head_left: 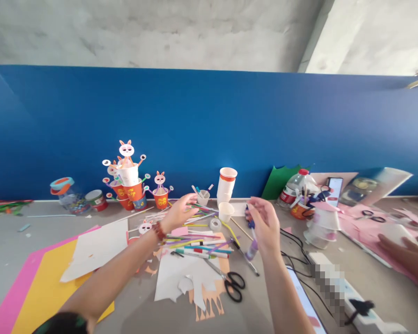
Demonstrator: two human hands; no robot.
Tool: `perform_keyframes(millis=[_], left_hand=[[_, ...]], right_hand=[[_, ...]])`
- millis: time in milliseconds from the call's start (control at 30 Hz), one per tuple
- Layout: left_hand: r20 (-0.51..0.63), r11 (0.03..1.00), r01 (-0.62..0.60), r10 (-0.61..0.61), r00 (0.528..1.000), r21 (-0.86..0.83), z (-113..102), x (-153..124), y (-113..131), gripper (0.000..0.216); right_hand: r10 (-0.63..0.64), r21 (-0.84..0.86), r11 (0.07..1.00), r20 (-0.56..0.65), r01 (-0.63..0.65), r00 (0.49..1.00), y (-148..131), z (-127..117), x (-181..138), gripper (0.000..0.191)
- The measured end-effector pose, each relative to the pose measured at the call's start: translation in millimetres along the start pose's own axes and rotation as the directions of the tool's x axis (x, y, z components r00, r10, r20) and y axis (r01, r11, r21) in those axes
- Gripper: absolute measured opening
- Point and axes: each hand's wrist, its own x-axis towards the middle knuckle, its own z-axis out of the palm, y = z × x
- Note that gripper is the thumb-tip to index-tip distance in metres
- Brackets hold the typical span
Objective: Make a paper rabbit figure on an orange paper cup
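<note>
My left hand (181,212) reaches over a pile of markers and coloured sticks (195,243), fingers stretched out and holding nothing that I can see. My right hand (265,220) is raised at the right of the pile, its fingers loosely curved and apart. Close to its thumb side is a purple tube with a dark blue top (251,249), partly covered by the hand; I see no clear grip on it. Between the hands stands a small white paper cup (226,212), with a tall stack of paper cups (226,188) behind it. A tape roll (215,224) lies nearby.
Black scissors (234,284) rest by cut paper (172,273). Rabbit-faced cup figures (132,189) stand at left, behind coloured sheets (43,278). At right are cables, a power strip (334,278), a large bottle (292,190) and another person's hand (402,253). A blue partition (195,120) closes the back.
</note>
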Motion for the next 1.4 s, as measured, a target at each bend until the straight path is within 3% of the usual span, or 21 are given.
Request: perform_keyframes(millis=[100,200,400,633,767,900,1133,1300,1400], left_hand=[[-0.023,0.998,0.041,-0.042,0.999,-0.050,54,59,-9,0.069],[-0.098,0.996,0.075,-0.079,0.992,-0.053,92,101,-15,0.084],[-0.161,0.997,0.055,-0.063,0.985,-0.058,127,136,-19,0.078],[-0.128,0.995,-0.049,0.038,0.991,-0.083,116,149,-22,0.057],[-0.098,0.982,-0.141,0.130,0.987,-0.121,101,151,-18,0.055],[-0.090,0.975,-0.179,0.168,0.982,-0.129,96,151,-17,0.056],[-0.108,0.965,-0.199,0.183,0.977,-0.171,95,159,-15,0.053],[-0.102,0.951,-0.219,0.201,0.974,-0.219,96,172,-12,0.054],[-0.079,0.944,-0.229,0.216,0.973,-0.239,97,175,-9,0.056]], right_hand=[[0.022,-0.061,0.998,-0.041,-0.025,0.999,22,14,40,0.033],[0.056,-0.123,0.991,-0.003,-0.056,0.998,48,24,67,0.033],[0.162,-0.322,0.940,0.132,-0.113,0.978,82,31,95,0.024],[0.201,-0.486,0.872,0.247,-0.058,0.948,82,20,116,0.018],[0.167,-0.476,0.879,0.342,0.017,0.925,81,26,116,0.058],[0.159,-0.455,0.889,0.412,0.051,0.897,84,42,115,0.056],[0.193,-0.495,0.869,0.376,0.020,0.907,92,45,124,0.047],[0.166,-0.455,0.890,0.367,0.021,0.915,93,45,130,0.062],[0.137,-0.423,0.905,0.366,0.033,0.920,91,47,134,0.060]])
